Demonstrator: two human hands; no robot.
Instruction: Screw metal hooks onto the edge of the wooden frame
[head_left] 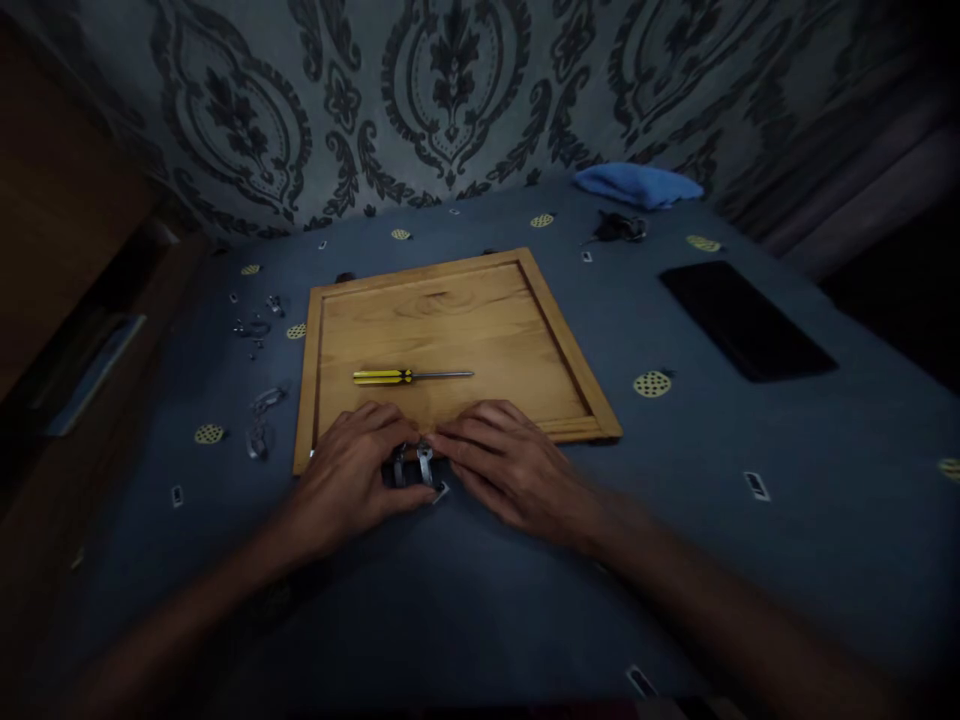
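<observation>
A framed wooden panel [435, 330] lies flat on the cloth-covered surface. Both hands meet at its near edge, around a small curved silver metal fitting [425, 465]. My left hand [352, 480] has its index finger at the top of the fitting and its thumb below, curled about it. From the other side, the fingertips of my right hand [510, 460] press together against the fitting's top. Fingers hide part of the fitting and how it joins the panel. A screwdriver [412, 376] with a yellow and black handle rests on the panel, its shaft pointing right.
Left of the panel lie two silver metal pieces [262, 420] and several smaller metal parts [255, 325]. A black flat object [746, 320] is on the right. Behind it are a small dark item [619, 227] and a folded blue cloth [637, 185]. Wooden furniture [67, 200] borders the left side.
</observation>
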